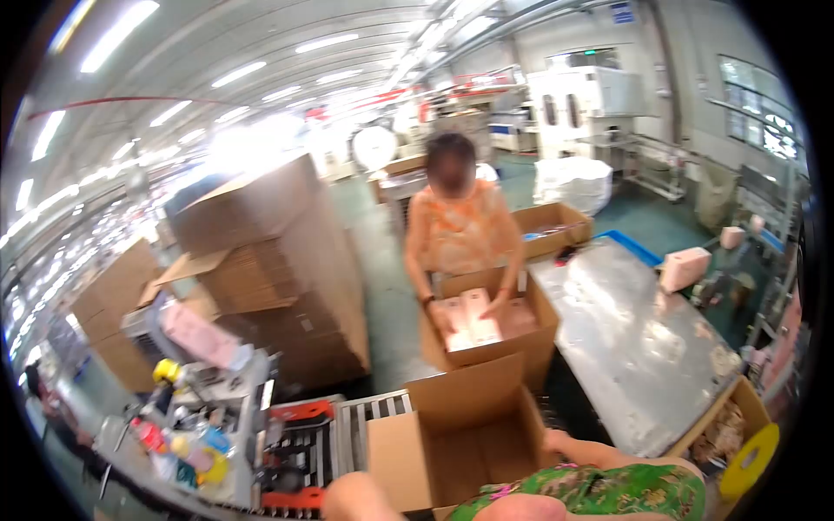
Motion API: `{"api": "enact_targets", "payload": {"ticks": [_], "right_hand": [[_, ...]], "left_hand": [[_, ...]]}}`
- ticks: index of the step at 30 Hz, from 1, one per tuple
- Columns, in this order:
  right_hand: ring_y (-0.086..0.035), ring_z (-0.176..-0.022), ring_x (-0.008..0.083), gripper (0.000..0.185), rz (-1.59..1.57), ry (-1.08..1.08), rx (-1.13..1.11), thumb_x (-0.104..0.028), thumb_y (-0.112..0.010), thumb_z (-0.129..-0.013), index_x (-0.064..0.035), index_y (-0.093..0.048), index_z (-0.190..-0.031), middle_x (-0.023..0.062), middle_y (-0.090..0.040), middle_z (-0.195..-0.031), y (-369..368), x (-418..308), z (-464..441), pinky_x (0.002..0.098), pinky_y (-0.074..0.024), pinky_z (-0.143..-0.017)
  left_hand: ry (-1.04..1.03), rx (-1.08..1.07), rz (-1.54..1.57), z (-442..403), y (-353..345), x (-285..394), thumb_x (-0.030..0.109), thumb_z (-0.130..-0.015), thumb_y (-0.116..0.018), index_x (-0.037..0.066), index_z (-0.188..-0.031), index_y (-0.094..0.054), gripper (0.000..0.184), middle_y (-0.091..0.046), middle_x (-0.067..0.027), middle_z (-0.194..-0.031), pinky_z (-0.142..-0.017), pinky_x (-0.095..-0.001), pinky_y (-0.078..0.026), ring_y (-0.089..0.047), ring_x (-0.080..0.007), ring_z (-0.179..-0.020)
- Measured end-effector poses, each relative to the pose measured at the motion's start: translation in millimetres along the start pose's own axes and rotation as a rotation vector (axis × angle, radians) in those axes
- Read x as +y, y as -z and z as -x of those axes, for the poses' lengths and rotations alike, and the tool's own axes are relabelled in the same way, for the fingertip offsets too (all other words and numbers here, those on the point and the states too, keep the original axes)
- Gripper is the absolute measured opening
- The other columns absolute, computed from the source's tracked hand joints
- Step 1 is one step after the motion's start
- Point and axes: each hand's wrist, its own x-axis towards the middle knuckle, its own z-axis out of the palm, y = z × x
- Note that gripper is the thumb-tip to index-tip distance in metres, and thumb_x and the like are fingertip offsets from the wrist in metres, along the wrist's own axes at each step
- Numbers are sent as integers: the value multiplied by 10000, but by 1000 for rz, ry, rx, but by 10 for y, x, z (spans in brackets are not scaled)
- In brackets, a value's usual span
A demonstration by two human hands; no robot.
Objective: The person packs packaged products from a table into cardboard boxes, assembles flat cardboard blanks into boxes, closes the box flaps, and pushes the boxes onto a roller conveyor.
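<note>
The right hand (556, 443) is beside an open carton (473, 447), its grip unclear; I cannot tell the left hand's state. Beyond, a co-worker's hands (497, 311) touch pale packages (476, 317) inside another box (495, 354), near a metal counter (625, 347).

Right by me is a big brown box (478, 438) with its top open, and the right hand (556, 441) is by its edge (too blurry to see the fingers). Across from it, a person in orange (465, 221) reaches to pale packs (475, 314) in another box (499, 354).
</note>
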Motion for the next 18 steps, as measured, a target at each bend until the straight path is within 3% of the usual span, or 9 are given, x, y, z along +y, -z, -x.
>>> {"api": "enact_targets", "payload": {"ticks": [2, 3, 4, 5, 6, 8, 10, 15, 18], "right_hand": [[-627, -1106, 359, 592, 40, 9, -18, -358, -637, -804, 47, -516, -1218, 239, -620, -1191, -1, 9, -2, 454, -504, -931], [-582, -1184, 356, 648, 62, -4, -66, -371, -654, -805, 1, -488, -1309, 212, -578, -1287, -12, 18, -43, 440, -476, -989], [-582, -1181, 360, 661, -50, -57, -36, -321, -677, -789, 29, -463, -1307, 247, -586, -1261, 1, 8, -44, 431, -475, -990], [-583, -1177, 363, 657, -31, -49, -18, -300, -680, -784, 34, -456, -1304, 256, -589, -1251, 8, -16, -88, 432, -474, -990], [-584, -1174, 367, 654, -6, -49, -5, -280, -684, -780, 38, -450, -1301, 265, -592, -1242, -29, 26, -119, 432, -474, -990], [-591, -1151, 384, 592, -18, -36, 32, -225, -668, -784, 35, -456, -1272, 270, -610, -1205, -34, 69, -104, 443, -477, -982], [-595, -1136, 393, 558, -21, 6, 60, -221, -658, -788, 34, -465, -1245, 274, -618, -1180, 16, 59, -136, 448, -482, -972], [-603, -1102, 410, 523, -31, 47, 86, -276, -658, -803, 20, -484, -1198, 284, -628, -1140, -472, 566, -283, 463, -483, -957], [-604, -1097, 416, 565, -90, 4, 102, -335, -653, -812, 19, -489, -1220, 283, -629, -1140, -246, 166, -285, 464, -480, -957]], "left_hand": [[-76, -13, 138, 78, 28, 55, 243, -968, -550, 18, -1357, -456, 459, -529, -128, -1192, -956, -405, -448, -523, -302, -1053], [36, 246, -312, -82, -272, -269, 107, -919, -522, 93, -969, -588, 84, -559, -38, -916, -658, -262, -394, -540, -135, -805], [264, 116, -200, -60, -97, -234, 138, -892, -568, 64, -1138, -587, 258, -561, -111, -1091, -767, -337, -450, -569, -207, -934], [391, 217, -70, -111, -103, -383, 167, -956, -517, 60, -1012, -483, 125, -490, -36, -846, -660, -309, -363, -474, -156, -700], [510, 199, -38, -192, -57, -488, 164, -948, -546, 62, -1032, -489, 143, -488, -44, -835, -672, -305, -375, -464, -152, -705], [643, 283, 79, -349, -37, -591, 314, -1017, -485, 120, -1127, -532, 228, -580, -48, -852, -671, -325, -437, -527, -174, -725], [845, 37, 394, -651, 120, -666, 194, -973, -497, 52, -1117, -514, 203, -550, -39, -897, -729, -329, -416, -511, -171, -803], [1032, -135, 399, -690, 21, -673, 141, -939, -526, 44, -1104, -535, 192, -560, -58, -917, -738, -336, -432, -529, -196, -827], [1100, -183, 449, -338, -174, -581, 108, -918, -544, 40, -1097, -548, 191, -566, -70, -928, -744, -341, -441, -539, -211, -842]]}}
